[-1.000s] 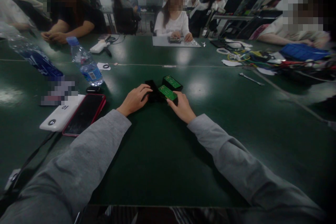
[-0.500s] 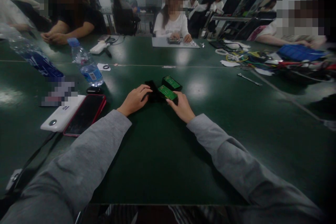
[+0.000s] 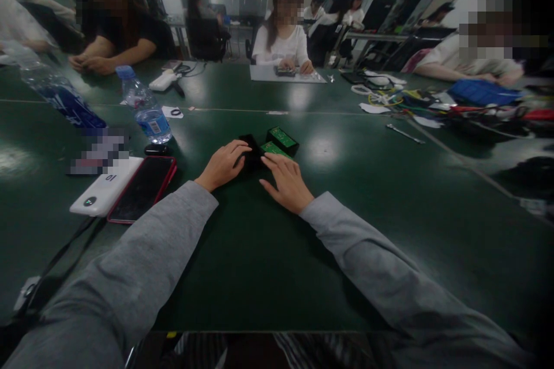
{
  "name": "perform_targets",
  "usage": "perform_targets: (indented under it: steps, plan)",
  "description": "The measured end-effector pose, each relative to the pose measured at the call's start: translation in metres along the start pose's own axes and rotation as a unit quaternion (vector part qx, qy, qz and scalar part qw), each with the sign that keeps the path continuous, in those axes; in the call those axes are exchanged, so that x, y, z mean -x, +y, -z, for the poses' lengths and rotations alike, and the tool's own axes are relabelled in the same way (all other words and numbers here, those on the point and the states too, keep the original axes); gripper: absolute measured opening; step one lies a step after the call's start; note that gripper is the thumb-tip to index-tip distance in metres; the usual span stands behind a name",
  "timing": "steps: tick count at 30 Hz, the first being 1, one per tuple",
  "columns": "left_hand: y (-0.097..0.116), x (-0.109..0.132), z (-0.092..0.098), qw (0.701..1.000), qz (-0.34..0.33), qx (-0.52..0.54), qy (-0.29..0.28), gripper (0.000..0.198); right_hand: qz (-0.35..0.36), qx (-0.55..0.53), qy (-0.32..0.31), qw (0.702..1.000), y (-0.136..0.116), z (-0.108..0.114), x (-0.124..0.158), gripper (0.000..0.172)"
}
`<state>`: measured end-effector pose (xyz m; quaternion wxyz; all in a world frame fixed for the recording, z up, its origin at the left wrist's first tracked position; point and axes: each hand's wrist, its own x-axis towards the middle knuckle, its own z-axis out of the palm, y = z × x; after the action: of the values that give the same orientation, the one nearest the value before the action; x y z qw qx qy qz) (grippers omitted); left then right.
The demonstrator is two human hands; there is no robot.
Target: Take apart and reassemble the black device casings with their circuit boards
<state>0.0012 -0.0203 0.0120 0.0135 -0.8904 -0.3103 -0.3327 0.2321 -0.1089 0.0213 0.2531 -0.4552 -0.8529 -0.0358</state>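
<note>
Two green circuit boards in black casings lie close together: the far circuit board [image 3: 283, 136] and the near circuit board [image 3: 273, 149]. Left of them is a dark flat black piece [image 3: 250, 140], its details lost in shadow. My left hand [image 3: 225, 165] has its fingers and thumb closed on the left edge of that black piece. With fingers stretched out and thumb apart, my right hand [image 3: 288, 183] is beside the black piece, fingertips at its right side. The right hand holds nothing and partly covers the near board.
To the left are a phone [image 3: 142, 189] with a red edge, a white power bank [image 3: 106, 187], a water bottle [image 3: 147, 109] and a larger bottle [image 3: 64, 95]. A wrench [image 3: 405, 134] and tangled cables [image 3: 402, 95] are at right. Several people sit around.
My right hand has let go of the near circuit board, which now lies by the far one. Its fingers have straightened and shifted left towards the black piece. My left hand stays put.
</note>
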Motion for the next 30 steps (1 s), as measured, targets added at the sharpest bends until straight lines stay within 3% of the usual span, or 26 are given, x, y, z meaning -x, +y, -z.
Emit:
perform_targets:
  steps: [4, 12, 15, 21, 25, 30]
  plan:
    - [0.001, 0.0, 0.001, 1.0, 0.001, 0.001, 0.01, 0.029, 0.038, 0.01, -0.053, 0.998, 0.0, -0.003, 0.0, 0.044]
    - [0.002, 0.0, 0.002, 1.0, 0.0, 0.002, 0.014, 0.028, 0.037, -0.004, -0.031, 0.999, 0.002, -0.003, -0.001, 0.053]
    - [0.001, 0.0, 0.002, 1.0, -0.003, 0.0, 0.013, 0.028, 0.034, -0.007, -0.03, 0.999, 0.003, -0.004, -0.001, 0.05]
    - [0.001, 0.0, 0.002, 1.0, -0.004, -0.001, 0.006, 0.029, 0.002, -0.041, 0.034, 0.999, 0.007, 0.001, -0.001, 0.036]
    - [0.001, -0.001, 0.002, 1.0, -0.007, -0.001, 0.005, 0.029, -0.006, -0.06, 0.065, 0.996, 0.009, 0.003, -0.001, 0.035]
    - [0.001, -0.001, 0.0, 1.0, -0.008, -0.001, 0.003, 0.028, 0.03, -0.064, 0.029, 0.997, 0.009, 0.002, -0.001, 0.046]
